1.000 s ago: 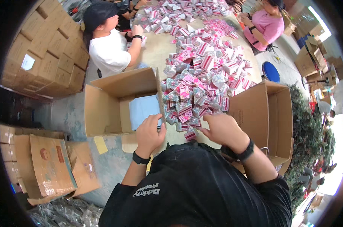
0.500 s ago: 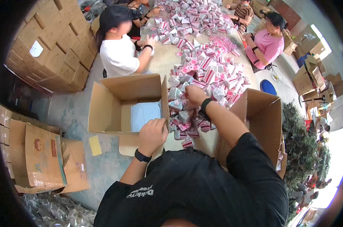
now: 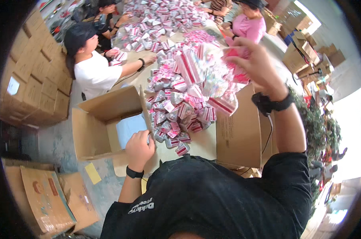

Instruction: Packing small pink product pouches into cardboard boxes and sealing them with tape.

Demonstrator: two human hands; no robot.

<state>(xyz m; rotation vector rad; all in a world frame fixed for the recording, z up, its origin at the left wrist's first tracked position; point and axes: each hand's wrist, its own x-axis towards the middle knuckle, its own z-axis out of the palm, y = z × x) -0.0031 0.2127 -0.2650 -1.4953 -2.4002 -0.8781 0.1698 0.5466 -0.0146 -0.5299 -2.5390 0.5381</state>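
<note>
My right hand (image 3: 254, 63) is raised above the table, gripping a bunch of red, pink and silver candy packets (image 3: 206, 81) that hangs below it. My left hand (image 3: 140, 148) rests on the flap edge of an open cardboard box (image 3: 97, 131) at my left, which has a pale blue sheet inside. A heap of the same small packets (image 3: 176, 115) lies on the table (image 3: 198, 143) between the box and a second open box (image 3: 238, 131) at my right.
A person in a white shirt (image 3: 95, 73) works at the table's left side; a person in pink (image 3: 248, 26) sits at the far end. Stacked cartons (image 3: 33, 79) stand at the left, flattened cardboard (image 3: 49, 199) lies on the floor, green plants (image 3: 320, 131) are at the right.
My right hand reached into the heap, closed on a bunch of packets and lifted them high above the table. My left hand stayed on the box flap.
</note>
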